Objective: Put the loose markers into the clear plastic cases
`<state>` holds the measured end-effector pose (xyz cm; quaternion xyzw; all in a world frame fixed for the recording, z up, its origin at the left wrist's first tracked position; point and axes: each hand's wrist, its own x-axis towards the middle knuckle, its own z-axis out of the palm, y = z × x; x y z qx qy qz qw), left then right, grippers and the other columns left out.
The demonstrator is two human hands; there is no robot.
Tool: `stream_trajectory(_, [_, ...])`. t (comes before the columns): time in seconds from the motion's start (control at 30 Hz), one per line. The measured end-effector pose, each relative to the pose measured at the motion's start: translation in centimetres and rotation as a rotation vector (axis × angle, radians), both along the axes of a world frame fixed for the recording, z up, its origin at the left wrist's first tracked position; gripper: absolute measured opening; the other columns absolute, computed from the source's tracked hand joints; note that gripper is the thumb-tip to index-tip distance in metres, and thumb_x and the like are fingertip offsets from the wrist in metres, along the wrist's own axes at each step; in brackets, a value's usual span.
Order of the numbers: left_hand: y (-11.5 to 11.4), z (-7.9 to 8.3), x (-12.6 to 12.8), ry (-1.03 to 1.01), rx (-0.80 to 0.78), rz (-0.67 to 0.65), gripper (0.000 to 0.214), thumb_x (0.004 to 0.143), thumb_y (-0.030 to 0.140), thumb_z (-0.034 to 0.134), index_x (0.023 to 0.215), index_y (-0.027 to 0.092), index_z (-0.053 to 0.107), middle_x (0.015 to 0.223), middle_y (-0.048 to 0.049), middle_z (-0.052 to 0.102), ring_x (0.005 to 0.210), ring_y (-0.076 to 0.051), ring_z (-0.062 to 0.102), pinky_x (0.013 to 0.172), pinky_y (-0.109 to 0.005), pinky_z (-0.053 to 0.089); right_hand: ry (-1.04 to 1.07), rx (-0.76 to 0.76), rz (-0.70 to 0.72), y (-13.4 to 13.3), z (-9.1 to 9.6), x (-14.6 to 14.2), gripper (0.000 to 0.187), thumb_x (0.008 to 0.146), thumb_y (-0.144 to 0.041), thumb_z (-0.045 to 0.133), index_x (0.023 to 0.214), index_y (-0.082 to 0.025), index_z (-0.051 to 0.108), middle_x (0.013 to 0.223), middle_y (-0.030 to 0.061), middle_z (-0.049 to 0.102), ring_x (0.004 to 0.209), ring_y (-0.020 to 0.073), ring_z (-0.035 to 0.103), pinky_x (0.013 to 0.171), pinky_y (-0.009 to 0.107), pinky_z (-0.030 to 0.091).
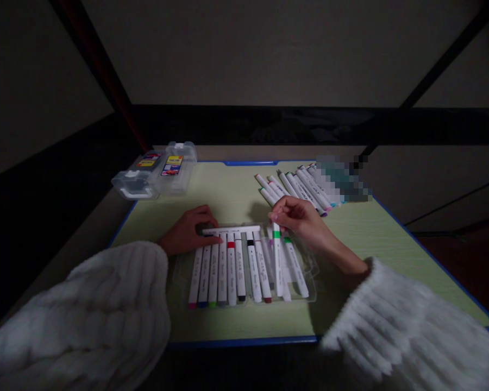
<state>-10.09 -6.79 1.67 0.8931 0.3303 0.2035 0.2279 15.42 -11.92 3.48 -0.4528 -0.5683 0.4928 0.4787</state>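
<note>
A clear plastic tray [179, 279] lies near the front of a pale green table [228, 195] and holds several white markers with coloured bands. My left hand [189, 231] rests with curled fingers on the tray's upper left edge, touching the marker tops. My right hand [299, 217] pinches the top of a white marker with a green band [277, 260], which lies lengthwise over the tray's right side. Both sleeves are thick white knit.
A row of several loose white markers [293, 187] lies at the back right of the table. A clear plastic case with coloured labels [157, 171] sits at the back left corner. The table has a blue rim [244, 341]. The room around is dark.
</note>
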Motion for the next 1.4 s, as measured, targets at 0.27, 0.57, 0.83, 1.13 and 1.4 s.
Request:
stream_trajectory(0.27, [0.1,0.0,0.0,-0.017,-0.014,0.003,0.024,0.069,0.037,0.067,0.075,0.014,0.063,0.076,0.0006,0.047,0.069,-0.013,0.05,0.063,-0.024,0.04,-0.048,0.005,-0.069,0.4,-0.4,0.6,0.033,0.06,-0.042,0.07,0.059,-0.016,0.05,0.05,-0.0064,0.046,0.042,0.0043,0.036,0.041,0.021,0.024])
stream_trajectory(0.57, [0.1,0.0,0.0,-0.006,-0.009,-0.004,0.022,0.07,0.036,0.066,0.076,0.015,0.062,0.075,0.0013,0.046,0.07,-0.013,0.049,0.064,-0.024,0.04,-0.154,-0.013,0.015,0.8,-0.8,1.2,0.031,0.062,-0.042,0.069,0.061,-0.016,0.051,0.054,-0.0047,0.048,0.046,0.0058,0.039,0.044,0.023,0.028])
stream_trajectory(0.83, [0.0,0.2,0.0,0.025,-0.004,0.011,0.023,0.07,0.038,0.065,0.075,0.015,0.062,0.076,0.0009,0.047,0.07,-0.013,0.05,0.065,-0.025,0.041,-0.295,-0.024,0.117,1.0,-0.8,2.2,0.029,0.066,-0.04,0.066,0.062,-0.015,0.052,0.054,-0.0045,0.045,0.049,0.0065,0.038,0.046,0.023,0.029])
stream_trajectory(1.13, [0.1,0.0,-0.1,0.023,-0.016,0.009,0.025,0.07,0.039,0.065,0.075,0.016,0.061,0.076,0.0008,0.048,0.071,-0.013,0.05,0.064,-0.024,0.041,-0.403,-0.04,0.249,0.6,-0.2,3.3,0.026,0.073,-0.04,0.06,0.068,-0.015,0.056,0.06,-0.0016,0.05,0.054,0.0082,0.043,0.049,0.024,0.033])
stream_trajectory(1.4, [0.0,0.3,0.1,0.027,-0.022,0.006,0.024,0.07,0.039,0.064,0.074,0.015,0.061,0.076,0.0007,0.046,0.07,-0.013,0.049,0.064,-0.024,0.04,-0.562,0.063,0.345,0.7,-0.4,3.9,0.022,0.074,-0.036,0.059,0.077,-0.015,0.063,0.062,-0.0012,0.05,0.055,0.0093,0.043,0.048,0.024,0.033])
